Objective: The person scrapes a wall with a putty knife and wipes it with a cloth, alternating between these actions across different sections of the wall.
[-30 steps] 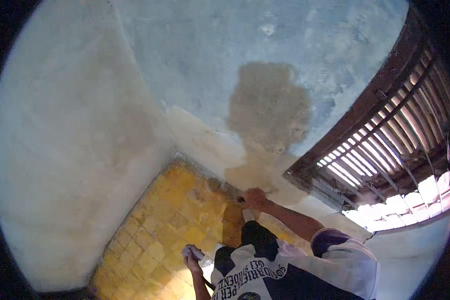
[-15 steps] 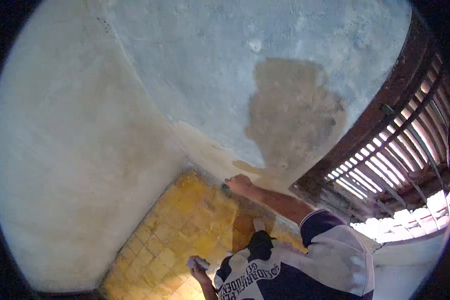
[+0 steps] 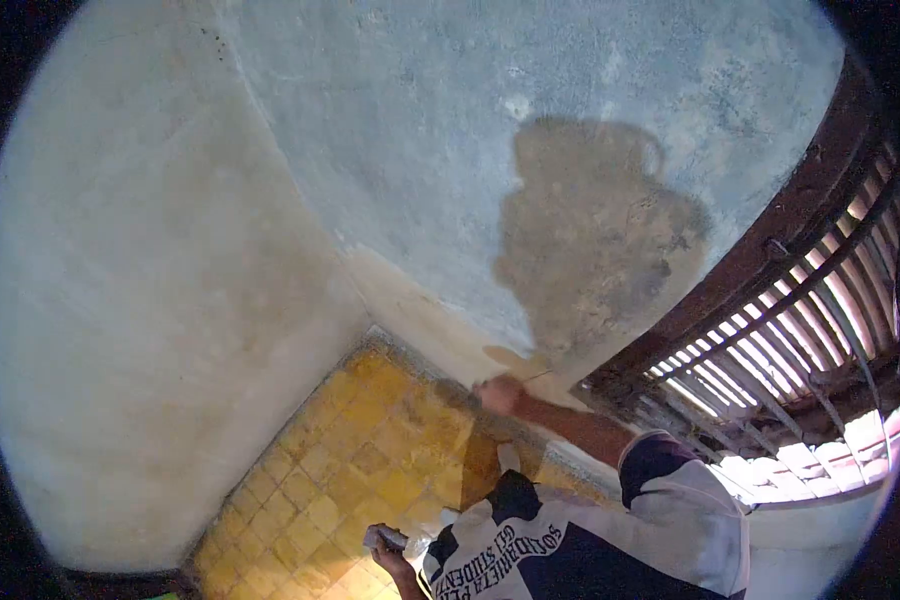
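Note:
My right hand [image 3: 500, 393] is closed at the grey strip along the upper edge of the yellow tiles [image 3: 315, 495], where they meet the wall [image 3: 410, 150]. Motion blurs its fingers, and a small dark thing at the fingertips is too unclear to name. Low in the view, my left hand [image 3: 392, 560] is wrapped round a small pale grey block [image 3: 385, 538], held over the tiles and away from the wall.
A pale wall [image 3: 150, 300] meets the blue-grey one in a corner at the left. On the right is a dark-framed opening with bars [image 3: 770, 350] and bright light behind. My shadow [image 3: 600, 230] falls on the blue-grey wall.
My right hand has moved right and slightly down along the tile edge. My left hand, still round the grey block, sits slightly lower and further left in the view.

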### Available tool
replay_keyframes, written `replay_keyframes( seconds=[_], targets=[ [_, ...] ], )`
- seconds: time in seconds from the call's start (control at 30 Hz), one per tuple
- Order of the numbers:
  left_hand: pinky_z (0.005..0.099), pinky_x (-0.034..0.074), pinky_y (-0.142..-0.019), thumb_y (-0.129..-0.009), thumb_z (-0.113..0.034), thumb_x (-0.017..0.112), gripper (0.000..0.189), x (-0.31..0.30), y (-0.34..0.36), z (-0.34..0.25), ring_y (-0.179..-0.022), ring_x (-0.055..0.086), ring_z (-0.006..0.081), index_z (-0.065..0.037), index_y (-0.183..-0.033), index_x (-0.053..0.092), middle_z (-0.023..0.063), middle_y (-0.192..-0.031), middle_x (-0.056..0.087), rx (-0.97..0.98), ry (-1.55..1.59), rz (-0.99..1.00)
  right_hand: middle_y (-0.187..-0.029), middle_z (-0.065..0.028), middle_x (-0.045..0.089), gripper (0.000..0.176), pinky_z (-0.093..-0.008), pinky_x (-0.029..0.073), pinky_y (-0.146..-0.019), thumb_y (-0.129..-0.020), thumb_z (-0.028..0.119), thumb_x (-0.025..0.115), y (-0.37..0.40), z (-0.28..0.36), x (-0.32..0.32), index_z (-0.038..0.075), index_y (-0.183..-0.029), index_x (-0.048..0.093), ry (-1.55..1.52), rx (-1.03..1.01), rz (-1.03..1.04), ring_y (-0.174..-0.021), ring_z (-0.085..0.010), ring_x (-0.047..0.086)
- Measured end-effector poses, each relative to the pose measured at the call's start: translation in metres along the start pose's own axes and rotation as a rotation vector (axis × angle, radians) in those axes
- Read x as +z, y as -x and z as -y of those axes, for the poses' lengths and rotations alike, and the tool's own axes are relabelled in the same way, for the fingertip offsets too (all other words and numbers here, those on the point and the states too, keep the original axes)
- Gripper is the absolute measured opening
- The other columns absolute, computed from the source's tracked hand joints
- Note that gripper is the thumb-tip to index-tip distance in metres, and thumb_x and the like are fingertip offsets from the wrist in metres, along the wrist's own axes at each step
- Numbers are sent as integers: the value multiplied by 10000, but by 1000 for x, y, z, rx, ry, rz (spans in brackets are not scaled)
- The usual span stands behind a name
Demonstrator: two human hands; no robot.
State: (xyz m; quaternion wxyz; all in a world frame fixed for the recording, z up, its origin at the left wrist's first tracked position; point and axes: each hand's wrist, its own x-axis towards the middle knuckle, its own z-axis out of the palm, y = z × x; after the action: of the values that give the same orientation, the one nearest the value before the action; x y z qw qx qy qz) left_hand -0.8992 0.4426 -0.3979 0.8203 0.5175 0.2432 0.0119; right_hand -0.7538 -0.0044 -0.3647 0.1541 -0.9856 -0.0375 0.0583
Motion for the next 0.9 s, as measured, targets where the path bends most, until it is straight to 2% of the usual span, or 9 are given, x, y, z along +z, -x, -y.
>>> replay_keyframes(
  seconds=[0.07,0.13,0.2,0.27,0.4,0.47,0.6,0.7,0.9],
  targets=[
    [323,504,-619,-892,-320,596,286,6,0,-6,-687,583,186,-96,-1063,547,48,-838,579,-44,56,37,-687,-126,587,296,-482,487,-590,-890,380,526,16,17,81,124,-1017,602,-272,-192,52,-654,-319,620],
    [319,506,-640,-899,-328,588,296,2,-4,-8,-715,588,184,-94,-1074,549,46,-855,586,-18,-20,66,-804,-114,612,286,-453,477,-677,-897,377,521,28,54,89,127,-1011,597,-345,-212,72,-789,-284,620],
    [321,509,-642,-908,-340,578,293,-1,-4,-10,-725,593,186,-98,-1071,554,41,-865,593,-37,-66,20,-916,-105,621,277,-413,460,-763,-903,369,518,42,117,5,131,-1020,597,-68,-102,234,-924,-248,603],
    [325,512,-645,-913,-351,573,295,-2,-3,-15,-737,600,189,-100,-1067,563,39,-872,600,-42,-106,12,-1030,-100,602,289,-400,417,-849,-890,374,533,6,95,57,117,-1002,603,-448,-67,239,-1054,-231,547],
    [336,525,-674,-910,-345,588,319,-14,-2,-24,-791,624,208,-75,-1080,577,62,-894,623,-35,-61,97,-766,-140,661,216,-453,507,-626,-829,247,578,-23,100,-8,93,-957,661,-260,-297,-231,-744,-325,647],
    [338,529,-686,-909,-334,595,324,-26,1,-18,-813,631,214,-66,-1090,577,73,-910,631,-45,-39,65,-718,-100,636,192,-439,492,-603,-823,269,591,-49,67,29,83,-811,637,-503,-177,-187,-696,-291,618],
    [339,527,-703,-909,-311,597,307,-42,3,-12,-823,629,212,-71,-1099,574,69,-941,630,-40,-40,-14,-499,-50,533,240,-443,452,-465,-796,223,618,-66,-2,1,77,-608,588,198,-59,-118,-475,-287,529],
    [348,524,-716,-902,-297,600,303,-42,13,-14,-821,628,214,-73,-1105,572,69,-940,630,-4,-31,4,-745,-138,660,159,-454,537,-610,-745,241,618,-82,4,57,86,-708,612,-19,-117,-110,-732,-288,654],
    [336,514,-671,-853,-380,615,389,7,36,-13,-796,610,218,-66,-1081,593,98,-870,617,0,-147,-212,-736,-127,633,150,-440,521,-615,-750,242,628,-74,32,8,93,-755,617,2,-227,-111,-686,-286,627]
  ],
)
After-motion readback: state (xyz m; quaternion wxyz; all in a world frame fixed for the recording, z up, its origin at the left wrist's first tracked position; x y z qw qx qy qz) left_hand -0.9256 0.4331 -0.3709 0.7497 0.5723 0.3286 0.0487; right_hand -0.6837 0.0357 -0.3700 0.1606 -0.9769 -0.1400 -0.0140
